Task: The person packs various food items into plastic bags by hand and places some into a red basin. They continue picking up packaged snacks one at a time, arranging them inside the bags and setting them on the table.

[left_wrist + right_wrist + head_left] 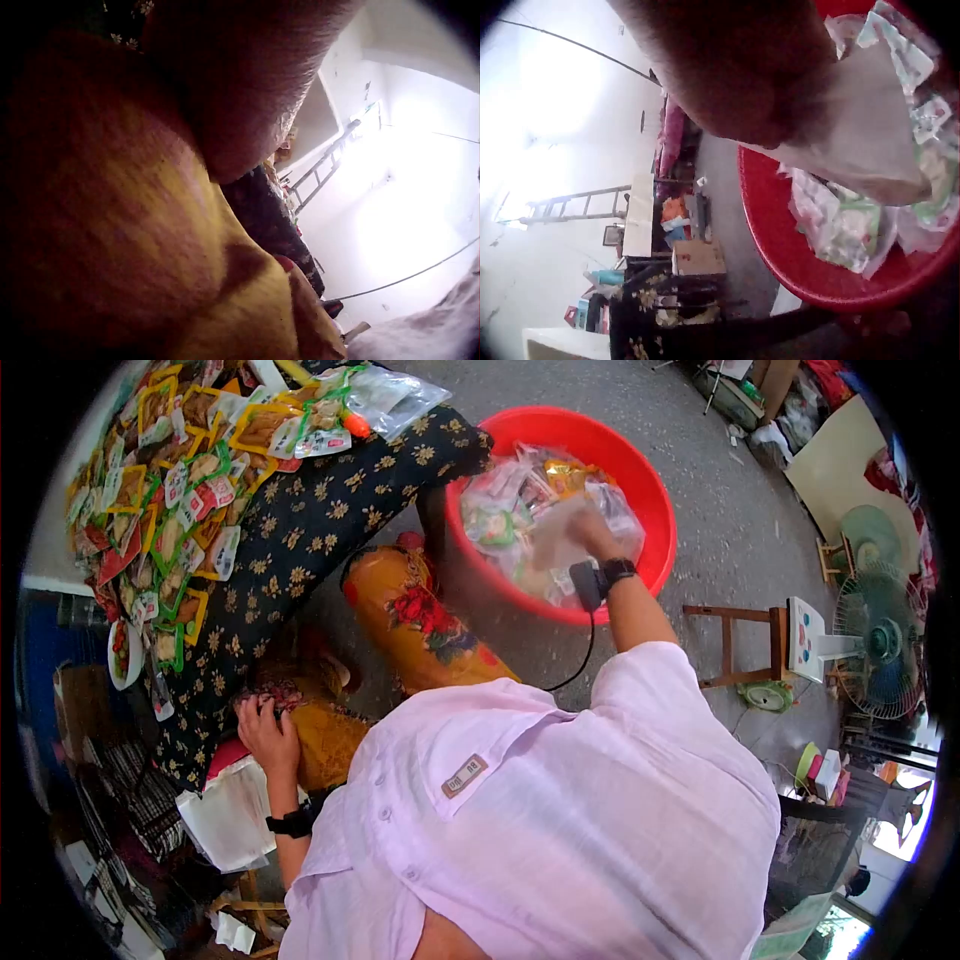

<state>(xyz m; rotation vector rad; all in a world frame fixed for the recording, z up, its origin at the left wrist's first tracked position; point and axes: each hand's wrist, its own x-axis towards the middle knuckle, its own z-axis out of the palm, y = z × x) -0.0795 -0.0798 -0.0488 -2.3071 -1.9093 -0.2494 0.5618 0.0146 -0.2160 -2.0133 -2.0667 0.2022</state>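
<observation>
My right hand (597,538) reaches into a red basin (655,490) and grips a clear plastic bag (560,550), blurred in the head view. In the right wrist view the cloudy plastic spreads over the fingers and hides their tips. Beneath it lie several clear packets (855,232) with green edges and white labels; an orange-gold packet (568,475) shows near the basin's far side. Relaxed fingers of my left hand (268,738) rest on the yellow flowered trousers (325,750), at the thigh.
Left of the basin, a dark flower-print cloth (310,525) covers a surface heaped with food packets (190,480) in yellow and green frames. A white bowl (122,660) sits by the heap. To the right stand a wooden stool (735,615) and a fan (880,640).
</observation>
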